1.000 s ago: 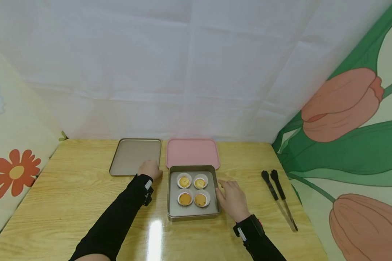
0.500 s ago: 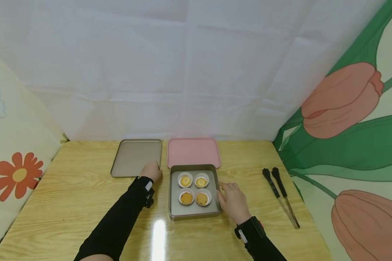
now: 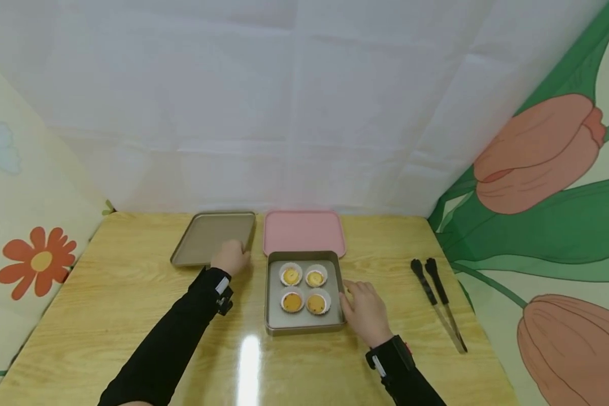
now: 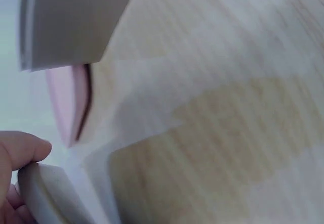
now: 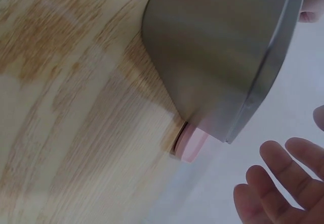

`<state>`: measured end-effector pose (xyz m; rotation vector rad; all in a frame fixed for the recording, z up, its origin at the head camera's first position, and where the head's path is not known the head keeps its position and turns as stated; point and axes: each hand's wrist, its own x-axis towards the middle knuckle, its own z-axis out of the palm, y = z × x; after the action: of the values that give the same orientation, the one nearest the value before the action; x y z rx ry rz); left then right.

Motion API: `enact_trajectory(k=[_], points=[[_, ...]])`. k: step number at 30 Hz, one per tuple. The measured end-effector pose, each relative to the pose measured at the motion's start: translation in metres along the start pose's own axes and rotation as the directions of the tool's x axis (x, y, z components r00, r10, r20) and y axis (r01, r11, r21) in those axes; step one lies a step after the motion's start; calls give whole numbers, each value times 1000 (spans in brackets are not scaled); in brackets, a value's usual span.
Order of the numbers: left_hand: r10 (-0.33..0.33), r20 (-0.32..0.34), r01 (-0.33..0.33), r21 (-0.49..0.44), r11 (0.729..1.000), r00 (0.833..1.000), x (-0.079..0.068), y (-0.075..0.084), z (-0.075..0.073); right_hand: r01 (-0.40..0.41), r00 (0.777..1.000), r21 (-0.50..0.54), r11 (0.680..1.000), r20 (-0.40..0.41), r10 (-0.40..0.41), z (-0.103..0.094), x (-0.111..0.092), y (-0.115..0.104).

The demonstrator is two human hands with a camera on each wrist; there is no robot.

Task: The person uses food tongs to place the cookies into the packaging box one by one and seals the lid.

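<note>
My left hand [image 3: 230, 257] pinches the right edge of a shallow champagne-coloured metal lid [image 3: 215, 231]. Thumb and fingers close over its rim [image 4: 53, 193] in the left wrist view, and the lid tilts slightly off the table. To its right, a square metal tin [image 3: 304, 324] of the same colour holds several small egg tarts [image 3: 291, 276] in white paper cups. Beside the tin's right wall is my right hand [image 3: 367, 313]; in the right wrist view its spread fingers [image 5: 283, 168] stand apart from the tin's outer wall [image 5: 217, 47] and hold nothing.
A pink tray [image 3: 304, 231] lies behind the tin, close to its back wall. Black-handled metal tongs [image 3: 440, 304] lie at the right side of the wooden table [image 3: 106, 316]. White cloth [image 3: 284, 113] hangs along the table's back edge.
The left hand has taken the lid's edge and raised its right side a little off the table. The right hand stays beside the tin. The head view shifts slightly.
</note>
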<state>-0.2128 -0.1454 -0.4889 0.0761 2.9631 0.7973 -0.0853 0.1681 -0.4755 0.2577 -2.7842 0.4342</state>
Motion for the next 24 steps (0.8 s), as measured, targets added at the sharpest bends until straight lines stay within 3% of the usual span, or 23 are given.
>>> enact_trajectory(k=[4, 9, 17, 24], points=[[68, -87, -69, -5, 998, 994, -2, 4, -13, 2, 1000, 11, 1000, -1, -2, -2, 0, -2], [146, -193, -159, -57, 986, 970, -6, 11, -27, -3, 1000, 13, 1000, 15, 3, -5, -1, -3], [203, -274, -261, -192, 946, 940, -24, 43, -55, 22, 1000, 46, 999, 9, -23, -8, 2, -8], [322, -335, -398, -187, 898, 885, -43, 79, -74, 75, 997, 64, 995, -34, -73, -13, 14, -11]])
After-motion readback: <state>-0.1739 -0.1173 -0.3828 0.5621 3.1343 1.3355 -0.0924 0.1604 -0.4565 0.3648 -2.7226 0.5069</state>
